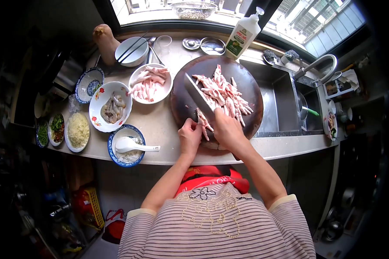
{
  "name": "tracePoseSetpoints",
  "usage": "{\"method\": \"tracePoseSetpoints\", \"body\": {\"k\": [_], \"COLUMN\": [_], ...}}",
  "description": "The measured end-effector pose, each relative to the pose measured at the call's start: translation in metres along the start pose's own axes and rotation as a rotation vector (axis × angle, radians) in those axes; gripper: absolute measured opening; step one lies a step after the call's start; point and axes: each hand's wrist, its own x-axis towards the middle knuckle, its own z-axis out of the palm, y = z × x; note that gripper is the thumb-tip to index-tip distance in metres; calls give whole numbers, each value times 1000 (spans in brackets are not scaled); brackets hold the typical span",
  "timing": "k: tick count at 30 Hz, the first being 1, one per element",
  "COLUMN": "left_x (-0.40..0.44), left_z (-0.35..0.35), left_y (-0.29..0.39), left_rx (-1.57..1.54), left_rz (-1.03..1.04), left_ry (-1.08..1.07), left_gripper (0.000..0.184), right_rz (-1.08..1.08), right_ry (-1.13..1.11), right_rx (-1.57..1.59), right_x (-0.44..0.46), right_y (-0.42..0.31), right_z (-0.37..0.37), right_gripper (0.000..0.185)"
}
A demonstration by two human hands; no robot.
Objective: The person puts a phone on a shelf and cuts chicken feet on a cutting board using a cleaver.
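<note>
On the round dark chopping board [186, 67], my right hand [227, 129] is wrapped round a cleaver [198, 92], its blade slanting up to the left. My left hand [189, 137], at the board's near-left edge, pinches a chicken foot [204, 122], which lies just left of the blade's near end. A heap of chicken feet [227, 93] covers the board to the right of the cleaver. More pale chicken feet [149, 82] fill a white bowl [169, 88] left of the board. The cleaver's handle is mostly hidden by my right hand.
To the left stand a flowered bowl [97, 110] of shrimp, a blue-rimmed bowl [112, 152] with a white spoon [136, 145], and a dish of minced garlic [78, 131]. A pump bottle [243, 38] stands behind the board. A steel sink [274, 99] lies right.
</note>
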Motion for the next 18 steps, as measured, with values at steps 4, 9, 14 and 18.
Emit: {"method": "tracePoseSetpoints", "body": {"k": [4,9,14,18], "left_x": [5,6,9,9], "left_z": [5,5,5,6], "left_y": [-19,-30,-20,-18], "left_rx": [-31,65,66,74], "left_rz": [58,166,118,112], "left_ry": [-2,32,5,-7], "left_gripper": [18,15,16,17], "right_rz": [-83,71,96,170], "right_ry": [304,-22,-41,-129], "right_rx": [110,-69,27,58], "right_x": [-9,-12,-12,-44], "right_y": [-42,2,-3,7], "right_z": [-37,34,24,14], "right_gripper": [22,22,19,17]}}
